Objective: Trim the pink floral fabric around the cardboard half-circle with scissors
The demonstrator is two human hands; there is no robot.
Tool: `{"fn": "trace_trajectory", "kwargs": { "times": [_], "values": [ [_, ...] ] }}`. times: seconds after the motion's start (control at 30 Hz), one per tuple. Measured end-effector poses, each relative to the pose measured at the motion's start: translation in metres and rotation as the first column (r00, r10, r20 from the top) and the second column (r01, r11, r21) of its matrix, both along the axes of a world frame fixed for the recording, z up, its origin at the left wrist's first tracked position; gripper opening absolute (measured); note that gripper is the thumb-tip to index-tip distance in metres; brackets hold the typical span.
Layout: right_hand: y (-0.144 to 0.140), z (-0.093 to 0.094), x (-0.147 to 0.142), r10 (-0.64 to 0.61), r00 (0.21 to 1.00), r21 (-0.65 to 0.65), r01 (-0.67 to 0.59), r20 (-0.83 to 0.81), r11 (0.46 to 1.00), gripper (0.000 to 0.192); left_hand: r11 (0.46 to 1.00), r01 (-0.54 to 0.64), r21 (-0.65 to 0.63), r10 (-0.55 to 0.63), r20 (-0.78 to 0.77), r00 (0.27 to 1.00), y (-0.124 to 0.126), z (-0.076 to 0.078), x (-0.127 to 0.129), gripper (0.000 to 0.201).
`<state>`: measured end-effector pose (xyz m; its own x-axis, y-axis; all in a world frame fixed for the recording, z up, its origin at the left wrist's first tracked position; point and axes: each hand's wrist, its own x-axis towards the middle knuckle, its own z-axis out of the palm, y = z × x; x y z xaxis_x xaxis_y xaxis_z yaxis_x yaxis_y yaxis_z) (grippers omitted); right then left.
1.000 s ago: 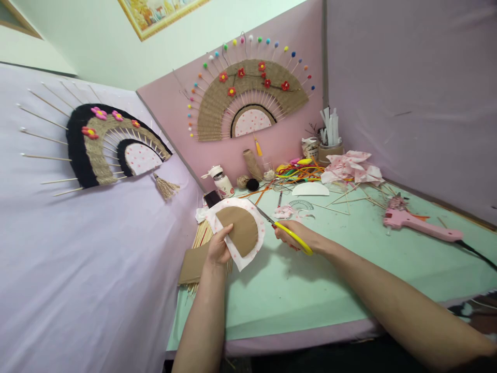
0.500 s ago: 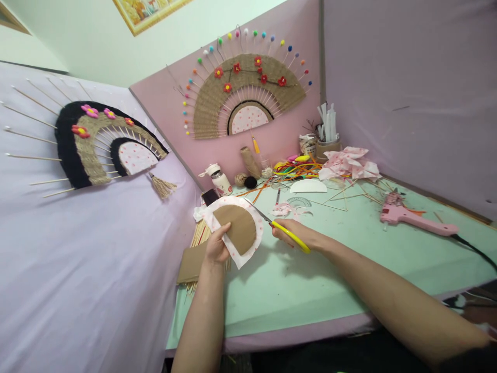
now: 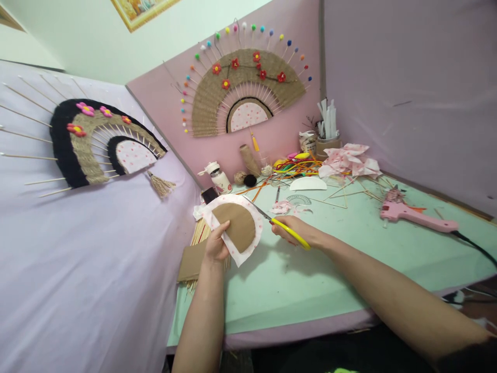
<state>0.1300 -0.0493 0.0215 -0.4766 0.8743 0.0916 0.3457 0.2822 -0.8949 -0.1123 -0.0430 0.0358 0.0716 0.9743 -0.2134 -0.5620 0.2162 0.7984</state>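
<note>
While the left hand (image 3: 218, 243) pinches cardboard (image 3: 237, 228) on a dotted sheet (image 3: 233, 199), the right hand (image 3: 298, 228) opposite grips scissors (image 3: 290, 231); trimming seems in hand, the next snip needing a steady curve.

the framed picture (image 3: 143, 9) is cut off by the top edge; the cardboard (image 3: 237, 227) hides part of the left hand (image 3: 217, 245).

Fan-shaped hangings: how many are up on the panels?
2: a colorful-tipped fan on the pink panel, and a black-edged fan on the lavender panel to its left.
</note>
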Motion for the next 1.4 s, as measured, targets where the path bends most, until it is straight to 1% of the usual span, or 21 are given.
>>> {"fn": "trace_trajectory", "kwargs": {
  "times": [0.1,0.23,0.33,0.47,0.77,1.0,1.17,1.4],
  "values": [
    [0.002,-0.001,-0.001,-0.015,0.999,0.028,0.014,0.032,1.000,0.031,1.000,0.000,0.004,0.000,0.004,1.000,0.000,-0.001,0.000,0.026],
    [0.007,-0.008,-0.002,-0.033,0.996,0.086,0.026,0.078,0.996,0.034,1.000,0.003,0.000,-0.003,0.001,1.000,0.002,-0.003,0.000,0.026],
    [0.008,-0.011,-0.001,-0.006,0.997,0.129,-0.004,0.075,0.992,0.035,1.000,0.006,-0.002,-0.006,-0.002,1.000,0.002,-0.004,-0.001,0.026],
    [0.006,-0.008,0.001,0.050,0.995,0.115,-0.060,0.085,0.992,0.036,0.999,0.035,0.001,-0.035,0.002,0.999,0.003,-0.004,-0.002,0.025],
    [0.006,-0.008,-0.001,0.022,0.994,0.160,-0.038,0.103,0.986,0.035,0.999,0.034,0.023,-0.034,0.000,0.999,0.003,-0.006,-0.002,0.026],
    [0.001,-0.001,0.000,0.008,0.999,0.080,-0.012,0.046,0.997,0.032,0.998,0.056,0.005,-0.056,-0.009,0.998,0.002,-0.006,-0.001,0.028],
    [0.002,-0.003,0.000,-0.003,1.000,0.096,0.003,-0.002,0.995,0.040,0.999,0.051,0.003,-0.051,-0.008,0.999,0.001,-0.006,-0.001,0.027],
    [0.005,-0.007,-0.001,-0.016,1.000,0.093,0.014,0.022,0.996,0.042,0.998,0.056,-0.001,-0.056,-0.010,0.998,0.002,-0.006,-0.001,0.028]
  ]
}}
